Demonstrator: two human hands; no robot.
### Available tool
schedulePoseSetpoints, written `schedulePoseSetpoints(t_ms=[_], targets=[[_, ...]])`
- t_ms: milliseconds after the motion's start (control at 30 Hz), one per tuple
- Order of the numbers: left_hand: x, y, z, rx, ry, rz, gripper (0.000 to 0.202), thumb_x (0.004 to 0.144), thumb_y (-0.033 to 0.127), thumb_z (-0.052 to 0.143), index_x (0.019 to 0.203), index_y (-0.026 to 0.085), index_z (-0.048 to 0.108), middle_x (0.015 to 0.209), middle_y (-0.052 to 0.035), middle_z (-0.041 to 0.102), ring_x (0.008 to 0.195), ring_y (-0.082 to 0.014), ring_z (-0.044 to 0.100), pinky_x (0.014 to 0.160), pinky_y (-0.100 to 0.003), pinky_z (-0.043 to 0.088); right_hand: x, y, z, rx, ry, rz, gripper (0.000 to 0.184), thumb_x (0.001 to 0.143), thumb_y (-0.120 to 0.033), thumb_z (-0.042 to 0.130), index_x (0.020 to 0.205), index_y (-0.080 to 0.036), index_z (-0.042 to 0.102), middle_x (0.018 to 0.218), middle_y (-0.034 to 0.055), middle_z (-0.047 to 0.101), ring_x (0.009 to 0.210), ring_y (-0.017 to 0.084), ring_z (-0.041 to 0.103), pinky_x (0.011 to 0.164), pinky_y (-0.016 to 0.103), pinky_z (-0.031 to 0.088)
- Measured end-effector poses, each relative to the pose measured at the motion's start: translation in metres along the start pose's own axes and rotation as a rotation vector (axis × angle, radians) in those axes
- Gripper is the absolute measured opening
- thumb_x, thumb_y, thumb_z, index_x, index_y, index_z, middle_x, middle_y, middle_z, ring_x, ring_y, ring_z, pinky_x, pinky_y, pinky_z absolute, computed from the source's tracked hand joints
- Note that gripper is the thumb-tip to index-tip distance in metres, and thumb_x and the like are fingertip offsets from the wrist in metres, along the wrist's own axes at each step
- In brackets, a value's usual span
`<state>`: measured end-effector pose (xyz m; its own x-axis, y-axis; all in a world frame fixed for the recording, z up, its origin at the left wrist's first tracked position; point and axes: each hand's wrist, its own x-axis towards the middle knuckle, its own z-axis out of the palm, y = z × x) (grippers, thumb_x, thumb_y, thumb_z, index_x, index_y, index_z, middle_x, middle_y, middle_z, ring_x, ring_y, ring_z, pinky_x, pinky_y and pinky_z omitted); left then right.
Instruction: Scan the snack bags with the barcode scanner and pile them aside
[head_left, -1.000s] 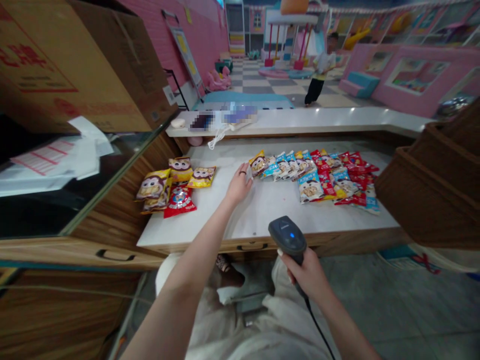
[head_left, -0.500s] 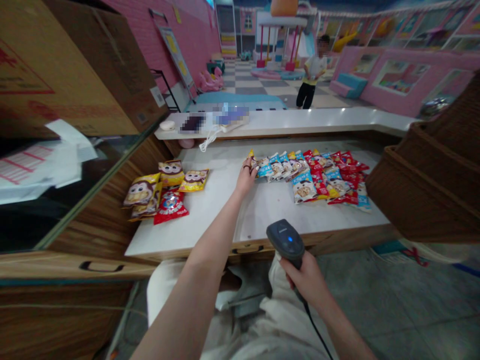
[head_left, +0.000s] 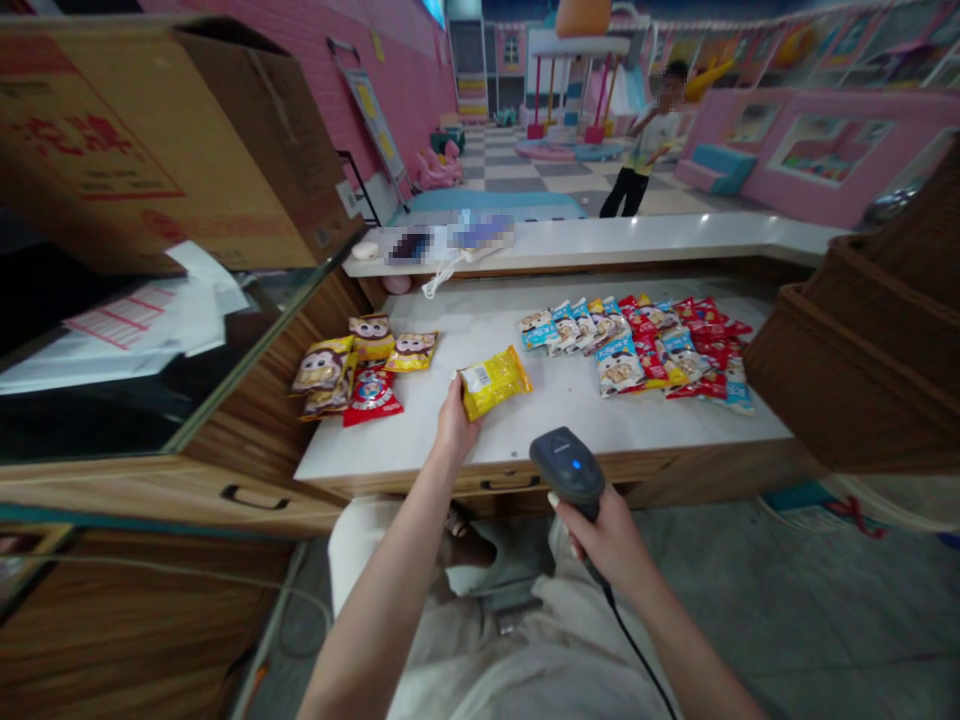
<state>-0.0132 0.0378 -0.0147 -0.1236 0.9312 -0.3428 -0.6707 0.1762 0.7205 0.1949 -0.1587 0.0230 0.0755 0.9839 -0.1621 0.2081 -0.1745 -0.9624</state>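
Just above the bench edge, right hand (head_left: 604, 548): clenched round a corded barcode scanner (head_left: 564, 465), its blue light lit and its black cable (head_left: 637, 650) trailing downward.

Over the bench (head_left: 390, 450), left hand (head_left: 454, 425): grasping one corner of a yellow snack packet (head_left: 495, 382), which lay tilted just beyond the wrist.

Handling: the packet looked light, soft and slick, and was probably best pinched by its crimped end — contents possibly crushable.

Left along the bench: monkey-printed packets (head_left: 322, 365) beside a red packet (head_left: 371, 397).

Right along the bench: overlapping rows of blue and red packets (head_left: 637, 360).

Beyond: a pale counter (head_left: 637, 235) — then a person (head_left: 641, 180) on a checkered floor (head_left: 510, 170).
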Motion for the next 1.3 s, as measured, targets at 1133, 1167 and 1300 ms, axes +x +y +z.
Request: schedulePoseSetpoints(t_ms=[1133,1167,1300], targets=[[-0.012,-0.019,-0.015,0.124,-0.288,0.202,0.058,0.078,0.056,0.093,0.121,0.020,0.077,0.123,-0.0134,0.085,0.119,-0.0324,0.079,0.105,-0.045,0.062,0.007,-0.022,0.021,-0.069,-0.053,-0.080,0.029,0.084,-0.048,0.070,0.067,-0.029,0.058,0.041,-0.0044,0.055,0.035,0.019,0.058,0.044,0.028,0.046],[-0.013,-0.019,-0.014,0.115,-0.283,0.198,0.057,0.078,0.054,0.093,0.121,0.020,0.078,0.123,-0.0139,0.085,0.121,-0.0331,0.079,0.106,-0.045,0.061,0.007,-0.022,0.021,-0.065,-0.056,-0.077,0.029,0.084,-0.048,0.070,0.066,-0.029,0.058,0.040,-0.0043,0.055,0.035,0.019,0.058,0.044,0.028,0.046],[-0.016,-0.016,-0.012,0.134,-0.271,0.203,0.056,0.078,0.052,0.093,0.121,0.020,0.079,0.125,-0.0131,0.084,0.124,-0.0330,0.078,0.107,-0.044,0.061,0.006,-0.024,0.022,-0.053,-0.061,-0.079,0.031,0.084,-0.048,0.072,0.065,-0.028,0.058,0.040,-0.0036,0.056,0.036,0.019,0.059,0.045,0.027,0.048]])
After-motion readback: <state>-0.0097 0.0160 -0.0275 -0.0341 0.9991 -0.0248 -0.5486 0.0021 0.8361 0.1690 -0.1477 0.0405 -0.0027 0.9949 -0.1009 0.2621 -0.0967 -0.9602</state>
